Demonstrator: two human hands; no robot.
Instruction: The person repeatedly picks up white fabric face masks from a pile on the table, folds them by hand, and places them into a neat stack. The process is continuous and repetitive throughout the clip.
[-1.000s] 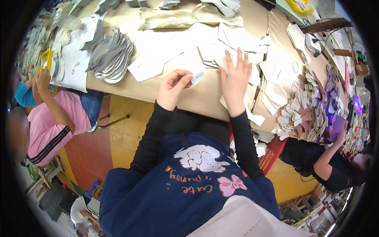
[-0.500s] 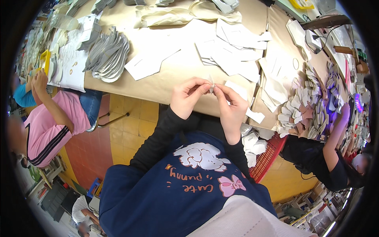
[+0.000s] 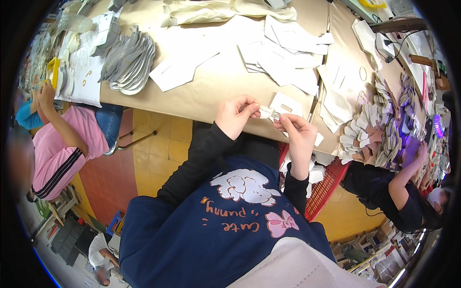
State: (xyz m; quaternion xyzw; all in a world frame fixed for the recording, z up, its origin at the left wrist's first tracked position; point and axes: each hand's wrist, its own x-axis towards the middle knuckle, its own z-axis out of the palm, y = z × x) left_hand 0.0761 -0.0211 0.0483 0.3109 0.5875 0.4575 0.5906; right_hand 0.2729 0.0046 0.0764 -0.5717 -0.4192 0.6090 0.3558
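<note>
Brown covering stretches over the worktop, where a fanned grey stack of cut pieces makes a handy marker. Right of that stack lies a single white cut piece; farther right there's a loose pile of white cut pieces, and beyond the stack to the right, a cream bundle. A co-worker in pink is left of the stack, on the near side. Yellow floor tiles show right of it and lower, and a red plastic basket stands well off to its right.

Also right of the stack, by the worktop's near edge, the left hand pinches a small white slip. The right hand has its fingertips drawn together at the slip's far end; whether they grip it, I can't tell. Orange lettering and a white cartoon dog decorate the wearer's navy top. Any print on the slip is too small to read.
</note>
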